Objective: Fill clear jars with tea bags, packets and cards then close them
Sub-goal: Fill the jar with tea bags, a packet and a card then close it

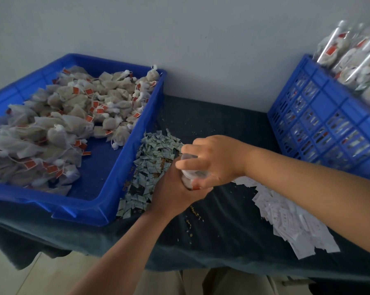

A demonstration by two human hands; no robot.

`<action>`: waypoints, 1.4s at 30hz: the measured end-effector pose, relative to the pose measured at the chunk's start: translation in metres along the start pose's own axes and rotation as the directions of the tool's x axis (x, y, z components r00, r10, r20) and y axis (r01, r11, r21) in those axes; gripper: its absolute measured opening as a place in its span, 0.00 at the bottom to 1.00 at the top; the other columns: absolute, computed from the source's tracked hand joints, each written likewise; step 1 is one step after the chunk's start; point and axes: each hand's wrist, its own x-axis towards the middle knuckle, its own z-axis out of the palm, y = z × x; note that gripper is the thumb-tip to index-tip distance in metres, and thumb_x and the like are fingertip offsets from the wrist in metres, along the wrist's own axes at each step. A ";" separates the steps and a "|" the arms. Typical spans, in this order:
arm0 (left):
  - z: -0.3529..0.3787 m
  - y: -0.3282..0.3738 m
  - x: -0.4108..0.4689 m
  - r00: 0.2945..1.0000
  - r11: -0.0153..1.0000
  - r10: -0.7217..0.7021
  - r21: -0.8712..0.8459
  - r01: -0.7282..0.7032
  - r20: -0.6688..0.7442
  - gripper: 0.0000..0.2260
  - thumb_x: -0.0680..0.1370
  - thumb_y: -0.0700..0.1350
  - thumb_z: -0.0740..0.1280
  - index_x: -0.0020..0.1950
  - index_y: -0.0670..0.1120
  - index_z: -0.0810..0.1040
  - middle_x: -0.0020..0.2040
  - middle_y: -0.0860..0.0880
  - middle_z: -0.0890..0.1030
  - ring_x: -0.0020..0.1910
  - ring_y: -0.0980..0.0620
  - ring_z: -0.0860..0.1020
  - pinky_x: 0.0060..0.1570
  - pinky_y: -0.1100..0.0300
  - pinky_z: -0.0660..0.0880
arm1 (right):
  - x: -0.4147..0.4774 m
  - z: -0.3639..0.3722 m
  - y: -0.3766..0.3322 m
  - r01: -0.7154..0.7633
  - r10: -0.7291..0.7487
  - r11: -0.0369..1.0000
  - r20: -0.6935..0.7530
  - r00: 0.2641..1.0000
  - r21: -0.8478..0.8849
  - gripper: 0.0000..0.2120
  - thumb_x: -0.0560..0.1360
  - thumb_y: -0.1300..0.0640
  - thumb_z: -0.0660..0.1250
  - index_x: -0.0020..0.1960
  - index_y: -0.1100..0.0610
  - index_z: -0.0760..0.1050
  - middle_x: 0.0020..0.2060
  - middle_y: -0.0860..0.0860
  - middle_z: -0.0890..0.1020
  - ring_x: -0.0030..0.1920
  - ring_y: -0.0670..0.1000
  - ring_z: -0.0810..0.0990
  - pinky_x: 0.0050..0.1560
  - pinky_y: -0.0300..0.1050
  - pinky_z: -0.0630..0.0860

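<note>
Gripping the small clear plastic jar (pixel 186 182), the left hand (pixel 172 189) steadies it; the right hand (pixel 216 158) clasps its clear lid (pixel 195 173), which may jam if pressed crooked.

Dark tablecloth (pixel 222 231), blue tray (pixel 120 167), blue slatted crate (pixel 320 116)

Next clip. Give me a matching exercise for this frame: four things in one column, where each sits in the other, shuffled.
Things
1. tea bags
2. green packets
3. white cards
4. clear jar

Places
A. spread on the dark cloth, toward its right end
B. held between the left hand and the right hand
C. piled in the blue tray
D. on the dark cloth, against the blue tray's right wall

Pairs: 1-C, 2-D, 3-A, 4-B
</note>
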 end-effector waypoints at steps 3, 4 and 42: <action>0.000 -0.001 -0.002 0.999 0.999 -0.044 -0.009 0.044 -0.014 0.31 0.65 0.67 0.81 0.63 0.69 0.71 0.55 0.65 0.83 0.51 0.65 0.83 0.44 0.57 0.81 | 0.001 0.007 -0.006 -0.067 0.068 0.998 -0.046 0.997 0.022 0.23 0.83 0.41 0.66 0.71 0.54 0.80 0.57 0.59 0.81 0.41 0.57 0.77 0.36 0.49 0.74; -0.001 -0.001 -0.002 0.999 0.999 -0.046 -0.013 0.046 -0.008 0.31 0.65 0.66 0.81 0.63 0.71 0.70 0.56 0.66 0.83 0.51 0.65 0.83 0.44 0.57 0.80 | 0.000 0.008 -0.008 -0.092 0.095 0.995 -0.066 0.993 0.037 0.23 0.83 0.41 0.65 0.70 0.54 0.80 0.55 0.59 0.81 0.41 0.57 0.77 0.36 0.50 0.76; 0.001 -0.004 0.002 0.999 0.999 0.021 -0.033 -0.019 0.046 0.32 0.67 0.60 0.82 0.66 0.64 0.72 0.55 0.61 0.84 0.50 0.60 0.84 0.43 0.55 0.83 | -0.002 0.007 -0.018 -0.135 0.135 0.990 -0.022 0.991 -0.025 0.29 0.83 0.39 0.55 0.72 0.57 0.77 0.54 0.60 0.81 0.42 0.59 0.78 0.35 0.49 0.73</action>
